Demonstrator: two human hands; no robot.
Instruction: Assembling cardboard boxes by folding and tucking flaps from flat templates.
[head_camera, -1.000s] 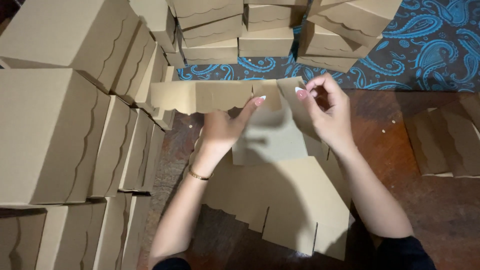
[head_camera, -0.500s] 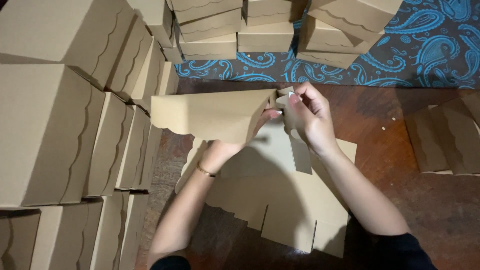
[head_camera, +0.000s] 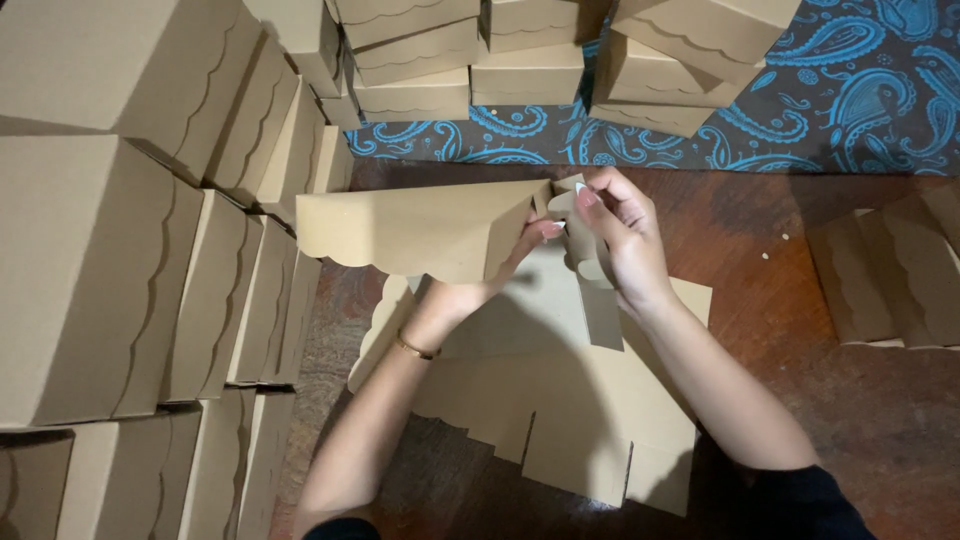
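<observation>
One view serves us, the head camera looking down. We see a flat cardboard box blank (head_camera: 560, 420) lying on the dark wooden table (head_camera: 830, 400), with its far panel (head_camera: 420, 228) folded up and standing along the table's far side.

Our left hand (head_camera: 500, 265) reaches under the raised panel; its fingers are curled and pinch the panel's right end. Our right hand (head_camera: 620, 235) is closed around the small scalloped side tab (head_camera: 572, 215) at the same corner, thumb and fingers pressed on it. Both hands meet at that corner, touching.

Risks, as we judge them: the tab could crease or tear if pushed at an angle to its slot; the raised panel could spring flat if the left pinch loosens.

Room for moving: stacks of finished boxes (head_camera: 100, 280) crowd the left edge, just beside the blank, and more boxes (head_camera: 520, 70) stand along the far edge on a blue patterned cloth (head_camera: 860, 100). Flat blanks (head_camera: 900, 270) lie at right, well apart. Open table remains to the right and near side.
</observation>
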